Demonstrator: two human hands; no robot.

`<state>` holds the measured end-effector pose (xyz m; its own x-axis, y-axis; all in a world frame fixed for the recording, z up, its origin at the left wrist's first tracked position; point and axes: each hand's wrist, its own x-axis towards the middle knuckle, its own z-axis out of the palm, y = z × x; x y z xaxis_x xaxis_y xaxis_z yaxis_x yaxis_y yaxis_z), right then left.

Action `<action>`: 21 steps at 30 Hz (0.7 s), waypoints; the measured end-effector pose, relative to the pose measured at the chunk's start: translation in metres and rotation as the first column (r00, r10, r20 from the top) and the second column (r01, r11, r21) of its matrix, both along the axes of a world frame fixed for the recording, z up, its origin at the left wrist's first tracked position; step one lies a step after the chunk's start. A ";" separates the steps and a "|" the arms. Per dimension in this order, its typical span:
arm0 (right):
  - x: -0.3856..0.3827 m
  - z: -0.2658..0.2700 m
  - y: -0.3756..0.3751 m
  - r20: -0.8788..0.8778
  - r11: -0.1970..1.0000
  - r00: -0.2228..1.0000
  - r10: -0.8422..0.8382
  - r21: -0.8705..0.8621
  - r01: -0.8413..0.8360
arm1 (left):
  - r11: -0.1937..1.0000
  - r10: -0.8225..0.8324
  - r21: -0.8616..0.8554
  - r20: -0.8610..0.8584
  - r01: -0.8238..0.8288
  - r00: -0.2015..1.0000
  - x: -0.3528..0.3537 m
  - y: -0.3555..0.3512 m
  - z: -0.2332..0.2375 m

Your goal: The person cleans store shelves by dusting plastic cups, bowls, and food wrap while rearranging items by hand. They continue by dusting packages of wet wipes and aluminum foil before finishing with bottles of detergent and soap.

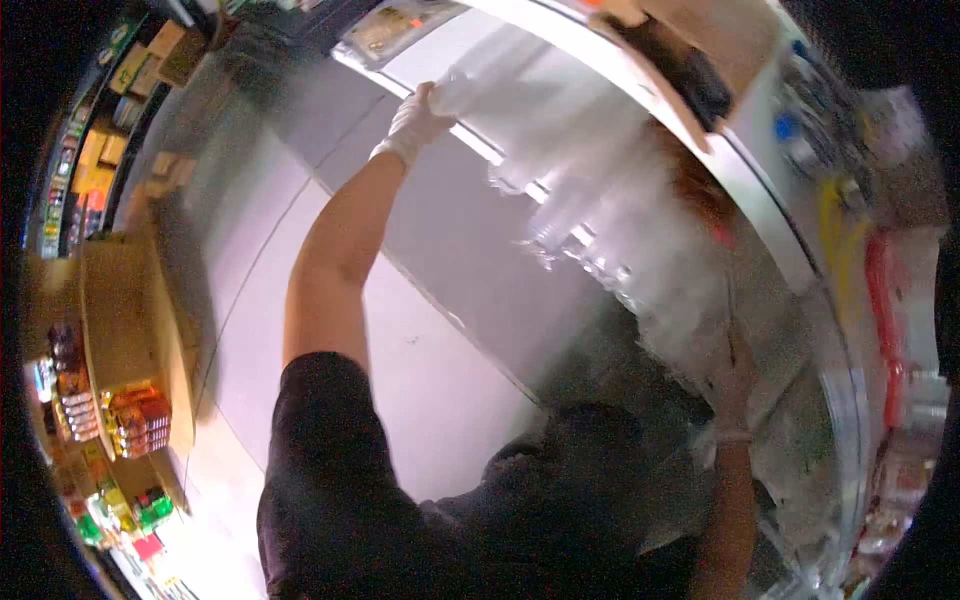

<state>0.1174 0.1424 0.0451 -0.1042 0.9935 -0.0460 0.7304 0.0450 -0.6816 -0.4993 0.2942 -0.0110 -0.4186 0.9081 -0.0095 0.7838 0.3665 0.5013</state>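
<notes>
A wide sheet of clear, crinkled plastic (590, 150) stretches over the white counter and hangs past its front edge, blurred by motion. Its far left corner is in my left hand (422, 118), which wears a pale glove and is closed by the counter's edge. On the right, my right hand (733, 390) is low at the near part of the plastic, smeared and partly veiled; its fingers cannot be made out. A thin dark stick-like item shows just above it. Something reddish-brown (700, 190) lies behind or under the plastic.
A cardboard box (725, 40) stands at the counter's back. Flat packages (405, 30) lie at its far left end. Blue and yellow items and a red strip (880, 320) line the right side. Wooden shelving (125, 310) with packaged goods (138, 420) stands left, across the tiled floor.
</notes>
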 end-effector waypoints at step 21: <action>0.258 0.139 -0.223 0.299 0.990 0.954 0.002 -0.136 0.040 | 0.582 -0.595 0.436 -0.348 0.687 0.725 0.348 -0.181 0.057</action>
<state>0.3754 -0.0803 0.1839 -0.0458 0.9766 -0.2101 0.9007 -0.0506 -0.4315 -0.1512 0.1130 0.0459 0.3206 0.7828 0.5334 0.7916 -0.5306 0.3031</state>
